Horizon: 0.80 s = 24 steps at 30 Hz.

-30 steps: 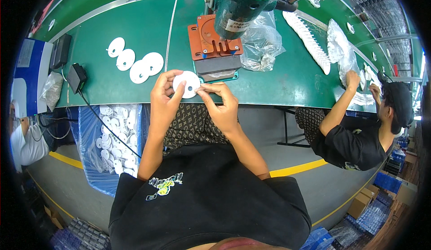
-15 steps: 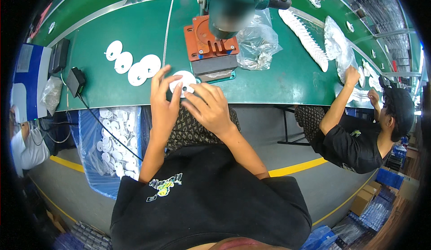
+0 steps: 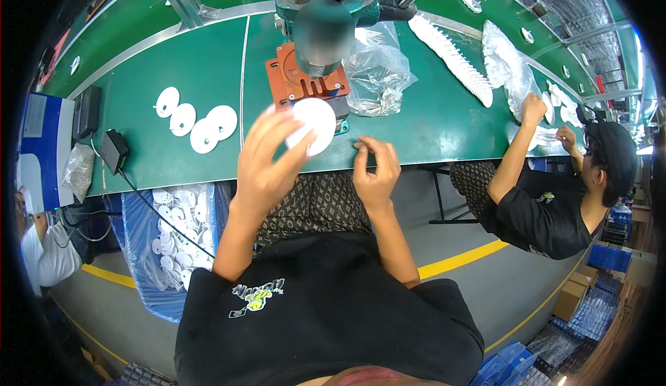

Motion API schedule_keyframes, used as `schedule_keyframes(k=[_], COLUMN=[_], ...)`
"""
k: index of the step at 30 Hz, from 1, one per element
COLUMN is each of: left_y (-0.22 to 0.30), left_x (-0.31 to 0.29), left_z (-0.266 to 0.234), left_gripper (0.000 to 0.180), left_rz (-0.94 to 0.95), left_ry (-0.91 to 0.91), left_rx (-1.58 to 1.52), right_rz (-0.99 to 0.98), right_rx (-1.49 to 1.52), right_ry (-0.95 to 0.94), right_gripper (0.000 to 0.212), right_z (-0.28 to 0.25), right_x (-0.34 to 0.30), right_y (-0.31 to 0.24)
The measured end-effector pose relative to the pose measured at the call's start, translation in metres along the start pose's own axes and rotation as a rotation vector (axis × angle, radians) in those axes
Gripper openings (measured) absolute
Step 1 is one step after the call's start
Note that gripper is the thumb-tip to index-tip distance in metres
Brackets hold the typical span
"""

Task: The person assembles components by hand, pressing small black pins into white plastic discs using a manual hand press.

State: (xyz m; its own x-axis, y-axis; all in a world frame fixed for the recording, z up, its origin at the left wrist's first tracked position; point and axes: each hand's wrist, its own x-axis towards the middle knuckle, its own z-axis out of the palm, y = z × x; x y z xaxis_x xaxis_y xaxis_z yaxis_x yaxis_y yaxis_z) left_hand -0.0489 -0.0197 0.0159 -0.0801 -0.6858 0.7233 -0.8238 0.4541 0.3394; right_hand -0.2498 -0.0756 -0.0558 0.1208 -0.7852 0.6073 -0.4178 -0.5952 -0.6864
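left hand (image 3: pixel 267 164) fingers pinch white disc (image 3: pixel 313 124); right hand (image 3: pixel 374 171) curled, empty.

This is a factory assembly line. A long green conveyor belt (image 3: pixel 173 88) runs past seated workers, with a bench press (image 3: pixel 316 32) on it, rows of white plastic discs (image 3: pixel 194 119), a blue bin of parts (image 3: pixel 173 233) and stacked crates (image 3: pixel 590 316).

Bright, even workshop light under strong fisheye distortion

The green table (image 3: pixel 173 74) is evenly lit with soft, faint shadows; the clear plastic bag (image 3: pixel 378 67) shows glare. The left hand (image 3: pixel 267 164) is motion-blurred, the press head (image 3: pixel 322 32) is smeared, and straight edges bend toward the black rim.
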Motion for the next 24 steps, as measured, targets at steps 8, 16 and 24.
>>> schedule_keyframes(k=[8,16,24], left_y=[-0.019,-0.016,-0.027], left_x=[0.047,0.054,0.056], left_z=[0.024,0.034,0.036], left_gripper=[0.047,0.052,0.07], left_rz=[-0.218,-0.265,-0.277], left_ry=[-0.086,-0.027,0.069], left_rx=[0.225,0.118,-0.069], right_rz=[-0.253,-0.472,-0.645], right_rx=[0.151,0.379,1.087], right_ry=[0.243,0.219,0.116], right_gripper=[0.034,0.032,0.066], right_z=[-0.027,-0.071,-0.109], right_x=[0.082,0.298,0.159], right_y=[-0.046,-0.183,-0.125])
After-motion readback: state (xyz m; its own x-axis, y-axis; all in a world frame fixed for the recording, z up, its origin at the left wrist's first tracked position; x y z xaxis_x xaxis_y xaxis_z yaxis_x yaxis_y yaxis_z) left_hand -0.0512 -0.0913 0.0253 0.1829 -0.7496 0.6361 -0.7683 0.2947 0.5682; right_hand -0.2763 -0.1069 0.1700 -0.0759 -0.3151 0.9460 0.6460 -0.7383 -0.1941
